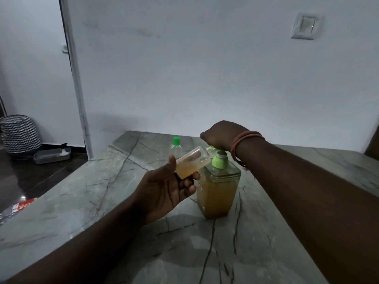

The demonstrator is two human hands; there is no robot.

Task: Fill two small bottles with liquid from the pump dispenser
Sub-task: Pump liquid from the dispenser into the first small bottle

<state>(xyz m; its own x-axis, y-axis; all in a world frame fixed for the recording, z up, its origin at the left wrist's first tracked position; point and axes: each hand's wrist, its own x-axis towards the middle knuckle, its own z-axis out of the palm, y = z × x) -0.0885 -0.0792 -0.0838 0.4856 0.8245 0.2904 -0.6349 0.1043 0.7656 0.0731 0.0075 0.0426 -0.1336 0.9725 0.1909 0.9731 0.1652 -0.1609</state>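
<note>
My right hand (220, 135) is reaching over the pump dispenser (218, 185) from three o'clock, wrist bent down, pressing on the pump head; its fingers are hiding behind the hand, so I cannot tell how they are lying. A pink band (244, 144) is sitting on that wrist. My left hand (164, 189) is coming in from seven o'clock, palm up, its fingers (189, 184) and thumb clamping on the base of a small open bottle (192, 162). I am holding that bottle tilted, neck pointing toward two o'clock and meeting the spout under my right hand.

The small bottle is clear and holding amber liquid in its lower part. The dispenser is square, clear, largely full of the same amber liquid, with a green collar, standing mid-bench. A second small bottle (176, 147), green-capped and looking empty, is standing upright at eleven o'clock behind it, well apart.

The marble bench (266, 232) is stretching wide toward me; its left edge is running diagonally at nine o'clock, and the wall is closing off twelve o'clock.
</note>
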